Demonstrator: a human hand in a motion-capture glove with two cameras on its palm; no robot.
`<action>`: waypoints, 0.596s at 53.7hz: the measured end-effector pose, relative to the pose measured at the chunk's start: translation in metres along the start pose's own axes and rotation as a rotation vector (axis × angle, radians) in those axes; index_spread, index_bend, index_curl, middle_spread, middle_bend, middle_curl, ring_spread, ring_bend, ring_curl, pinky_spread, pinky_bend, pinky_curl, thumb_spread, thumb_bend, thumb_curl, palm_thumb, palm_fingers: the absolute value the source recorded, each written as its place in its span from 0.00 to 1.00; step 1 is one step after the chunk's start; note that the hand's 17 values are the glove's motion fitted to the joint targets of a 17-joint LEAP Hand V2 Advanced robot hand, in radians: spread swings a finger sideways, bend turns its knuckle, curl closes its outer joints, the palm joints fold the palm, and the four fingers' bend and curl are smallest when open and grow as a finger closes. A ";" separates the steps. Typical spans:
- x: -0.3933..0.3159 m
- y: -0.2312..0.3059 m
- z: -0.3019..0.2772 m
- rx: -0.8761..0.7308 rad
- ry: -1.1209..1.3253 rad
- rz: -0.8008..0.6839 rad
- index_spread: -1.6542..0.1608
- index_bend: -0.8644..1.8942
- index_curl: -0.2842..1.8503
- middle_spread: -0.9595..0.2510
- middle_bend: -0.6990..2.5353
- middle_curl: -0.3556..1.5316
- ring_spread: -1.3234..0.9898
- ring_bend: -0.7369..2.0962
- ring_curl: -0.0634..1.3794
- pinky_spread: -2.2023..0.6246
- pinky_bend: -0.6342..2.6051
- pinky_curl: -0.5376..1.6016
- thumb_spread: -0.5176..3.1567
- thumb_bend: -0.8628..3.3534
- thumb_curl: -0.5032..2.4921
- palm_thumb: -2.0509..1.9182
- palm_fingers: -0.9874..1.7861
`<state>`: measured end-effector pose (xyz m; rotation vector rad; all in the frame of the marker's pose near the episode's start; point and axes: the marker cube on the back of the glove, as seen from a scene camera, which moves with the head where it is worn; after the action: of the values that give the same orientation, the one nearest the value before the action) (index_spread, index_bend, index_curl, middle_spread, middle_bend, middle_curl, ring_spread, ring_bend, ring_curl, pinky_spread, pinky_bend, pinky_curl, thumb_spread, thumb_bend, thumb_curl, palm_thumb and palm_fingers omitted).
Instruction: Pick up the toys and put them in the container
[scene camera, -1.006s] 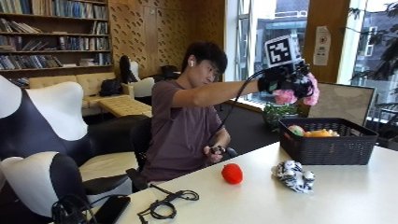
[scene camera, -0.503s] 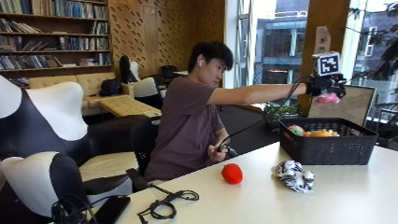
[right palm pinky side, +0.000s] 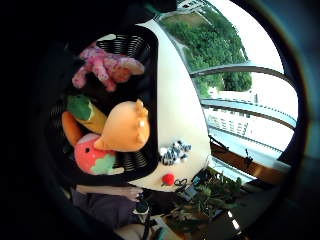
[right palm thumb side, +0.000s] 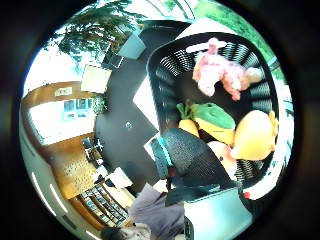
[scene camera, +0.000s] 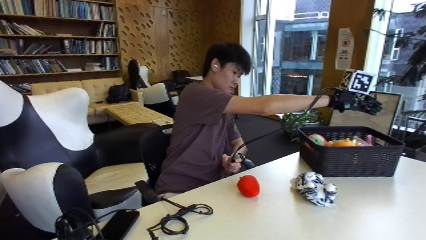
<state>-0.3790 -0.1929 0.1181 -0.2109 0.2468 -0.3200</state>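
R hand (scene camera: 358, 101) over basket (scene camera: 349, 160), fingers spread (holding nothing), pink toy (right palm pinky side: 106, 66) inside, red toy (scene camera: 248, 186) on table (scene camera: 373, 215)

The setting was a library or campus lounge: book-filled shelves (scene camera: 56, 30) lined the wall behind the white table (scene camera: 373, 210), black-and-white armchairs (scene camera: 46, 150) stood beside that table, perforated wood panelling (scene camera: 166, 35) rose beyond them, and tall windows (scene camera: 296, 45) past the table faced neighbouring buildings.

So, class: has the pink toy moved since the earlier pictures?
Yes. It was held in the gloved hand above the basket; now the pink toy lies inside it.
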 end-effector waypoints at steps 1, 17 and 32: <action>0.002 0.006 -0.004 0.003 -0.011 -0.084 0.83 0.31 0.27 0.81 0.25 0.41 0.55 0.39 0.31 0.78 0.48 0.45 0.45 0.20 0.35 0.51 0.20; 0.112 0.083 -0.041 0.042 -0.044 0.059 0.81 0.32 0.21 0.80 0.25 0.36 0.57 0.36 0.30 0.80 0.44 0.43 0.47 0.20 0.31 0.51 0.23; 0.235 0.161 -0.027 0.028 -0.003 0.062 0.80 0.32 0.19 0.78 0.26 0.34 0.57 0.35 0.30 0.80 0.42 0.42 0.48 0.20 0.29 0.51 0.24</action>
<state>-0.1246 -0.1266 0.0052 -0.1762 0.2452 -0.2617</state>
